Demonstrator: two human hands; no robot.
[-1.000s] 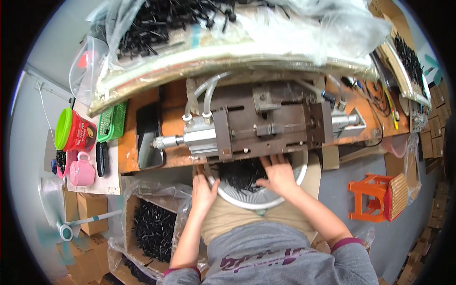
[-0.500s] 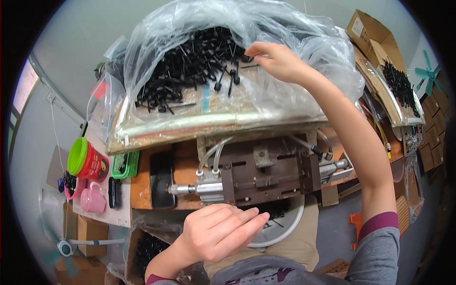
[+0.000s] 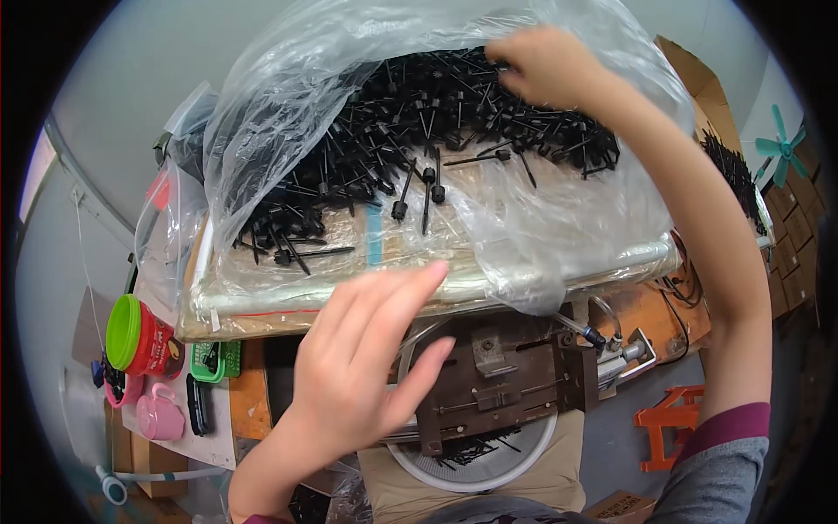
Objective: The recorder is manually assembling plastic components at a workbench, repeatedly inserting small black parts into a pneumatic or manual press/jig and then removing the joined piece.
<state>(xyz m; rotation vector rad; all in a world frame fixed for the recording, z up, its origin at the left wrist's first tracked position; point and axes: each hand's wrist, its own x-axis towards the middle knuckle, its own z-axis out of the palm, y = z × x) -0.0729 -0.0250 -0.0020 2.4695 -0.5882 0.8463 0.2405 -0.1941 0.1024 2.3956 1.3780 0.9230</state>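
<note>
My right hand [image 3: 550, 72] reaches to the far side of the work surface, fingers curled at the edge of a clear plastic bag [image 3: 279, 113]; it appears to grip that edge, though the fingertips are partly hidden. Below and beside it spreads a large pile of black plastic parts [image 3: 436, 109], each a thin stem with a knobbed head. A few loose parts lie nearer me on the film-covered board [image 3: 410, 253]. My left hand [image 3: 358, 354] is raised in front of the board's near edge, fingers stretched, thumb apart, holding nothing.
A brown metal fixture [image 3: 497, 367] with air hoses sits below the board. Under it, a round white basin [image 3: 489, 476] holds black pieces. At left stand a red and green tub [image 3: 157, 341], a pink mug [image 3: 160, 415] and a green basket [image 3: 214, 360]. An orange stool [image 3: 668, 424] stands right.
My right hand has moved back and right, and the bag's film has opened, uncovering more black parts. My left hand has risen from near my lap toward the board, its thumb now spread.
</note>
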